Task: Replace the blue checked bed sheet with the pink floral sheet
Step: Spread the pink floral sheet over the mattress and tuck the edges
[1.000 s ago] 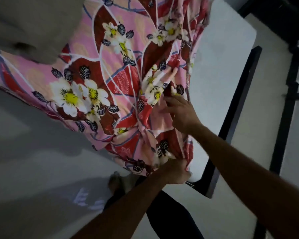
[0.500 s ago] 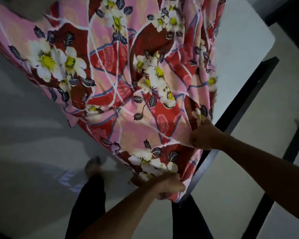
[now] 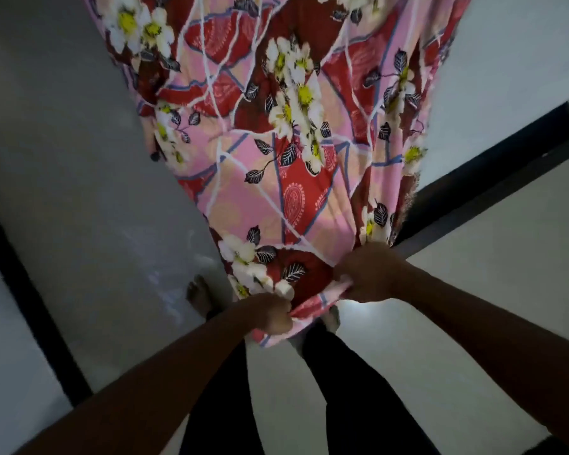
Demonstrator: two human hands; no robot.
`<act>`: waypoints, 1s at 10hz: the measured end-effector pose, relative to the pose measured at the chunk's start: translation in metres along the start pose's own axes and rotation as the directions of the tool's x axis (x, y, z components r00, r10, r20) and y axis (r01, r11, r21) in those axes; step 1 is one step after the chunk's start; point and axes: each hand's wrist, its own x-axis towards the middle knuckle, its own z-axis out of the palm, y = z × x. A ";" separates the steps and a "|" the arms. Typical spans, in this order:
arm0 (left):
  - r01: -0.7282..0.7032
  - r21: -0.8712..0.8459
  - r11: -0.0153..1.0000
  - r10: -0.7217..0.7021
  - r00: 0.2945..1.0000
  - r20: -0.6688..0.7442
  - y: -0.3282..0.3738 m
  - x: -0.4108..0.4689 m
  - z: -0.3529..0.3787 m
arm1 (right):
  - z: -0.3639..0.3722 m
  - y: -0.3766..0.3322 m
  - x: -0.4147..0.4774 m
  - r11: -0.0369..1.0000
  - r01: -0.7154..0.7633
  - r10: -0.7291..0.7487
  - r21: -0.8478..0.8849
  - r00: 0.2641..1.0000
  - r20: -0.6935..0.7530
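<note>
Pale floor (image 3: 440, 323) is spreading out underfoot, with the person's dark-trousered legs (image 3: 352, 389) standing on it at the bottom of the view. Just above them the two hands are working close together: the left hand (image 3: 273, 315) is clenching a bunched hem of the pink floral sheet (image 3: 276, 198) in its fist, and the right hand (image 3: 368, 274), just beside it, is gripping the same edge with curled fingers. From that gathered edge the sheet is running away from the person in a narrow, creased swathe, widening toward the top of the view, where its far end is passing out of sight. Beyond, to the right, a bare white mattress (image 3: 506, 60) is sitting on a black bed frame (image 3: 473, 192); how much of the sheet is resting on it is hard to tell. No blue checked sheet is showing, so the stripping is looking finished and the spreading of the new sheet is in hand. Next the hands are probably needing to move apart along the hem, opening the cloth to full width before drawing it over the mattress
</note>
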 end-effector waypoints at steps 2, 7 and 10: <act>0.021 -0.108 0.994 -0.024 0.999 -0.033 0.014 -0.004 0.060 | 0.011 -0.024 0.003 0.990 0.024 -0.011 -0.141 0.996 0.091; -0.333 -0.308 0.891 0.004 0.684 -0.729 0.065 0.000 0.081 | 0.030 -0.033 -0.020 0.967 0.240 -0.197 0.090 0.919 -0.341; -0.309 -0.067 0.949 0.135 0.587 -0.798 0.089 -0.006 0.090 | 0.031 0.041 -0.052 0.975 -0.211 0.160 -0.072 0.885 -0.438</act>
